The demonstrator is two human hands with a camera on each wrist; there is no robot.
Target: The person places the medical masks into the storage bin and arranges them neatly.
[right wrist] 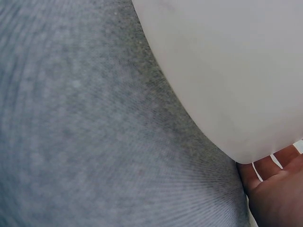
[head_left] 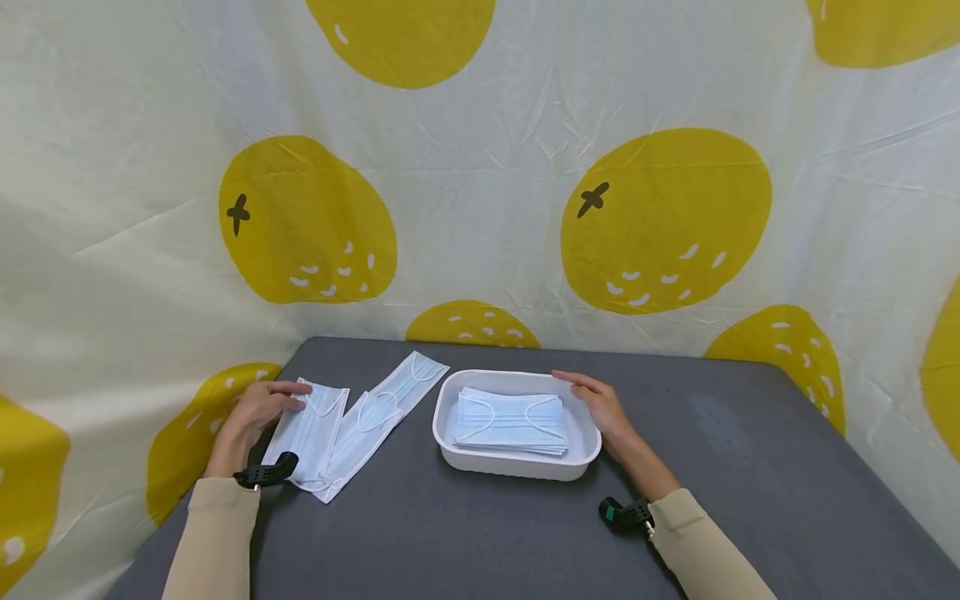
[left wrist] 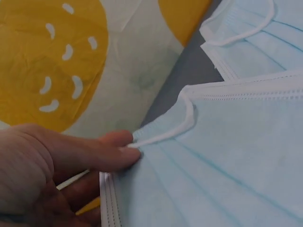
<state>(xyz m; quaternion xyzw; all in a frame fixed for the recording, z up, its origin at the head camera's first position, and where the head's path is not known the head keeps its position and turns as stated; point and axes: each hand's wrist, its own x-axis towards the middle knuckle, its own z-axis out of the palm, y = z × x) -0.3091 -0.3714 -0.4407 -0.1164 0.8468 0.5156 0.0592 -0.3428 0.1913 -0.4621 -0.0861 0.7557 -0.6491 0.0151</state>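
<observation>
At the left of the table, my left hand (head_left: 258,410) pinches the edge of a light blue face mask (head_left: 313,429) between thumb and fingers, by its white ear loop (left wrist: 189,116). Beside and partly under that mask, more blue masks (head_left: 408,390) lie slanted and overlapping. A white plastic container (head_left: 510,467) stands at the middle, with a neat stack of masks (head_left: 510,421) inside, ear loops showing on top. My right hand (head_left: 603,408) rests against the container's right end, fingers extended along its back right rim. In the right wrist view the container's wall partly hides those fingers (right wrist: 267,168).
The dark grey table (head_left: 480,542) ends at the back against a pale curtain (head_left: 480,208) printed with yellow fruit, which also hangs close by my left hand. Black wrist cameras (head_left: 266,471) are strapped to both wrists.
</observation>
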